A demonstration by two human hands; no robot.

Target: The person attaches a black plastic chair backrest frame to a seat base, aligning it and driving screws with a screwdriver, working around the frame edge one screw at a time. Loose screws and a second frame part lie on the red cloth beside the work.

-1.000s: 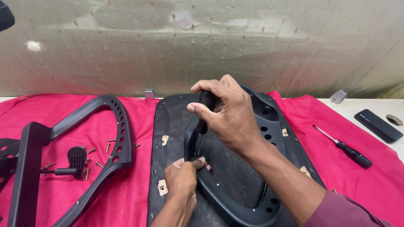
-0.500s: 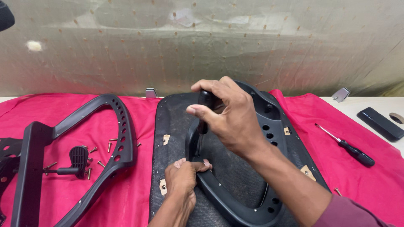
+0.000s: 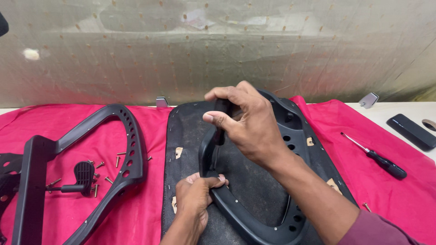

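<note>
A black plastic armrest frame (image 3: 254, 218) with holes along its rim lies on an upturned black seat base (image 3: 186, 131). My right hand (image 3: 245, 122) grips the upper end of this frame from above. My left hand (image 3: 195, 199) clasps the frame's lower left bend, fingers curled over it. A second black armrest frame (image 3: 122, 149) lies to the left on the red cloth (image 3: 68, 213).
Several loose screws (image 3: 97, 177) and a small black lever (image 3: 81, 177) lie inside the left frame's loop. A black-handled screwdriver (image 3: 379, 159) rests on the cloth at right. A flat black block (image 3: 411, 131) sits on the white table beyond it.
My left hand has slid up and closed over the frame's lower bend. My right hand has hardly moved.
</note>
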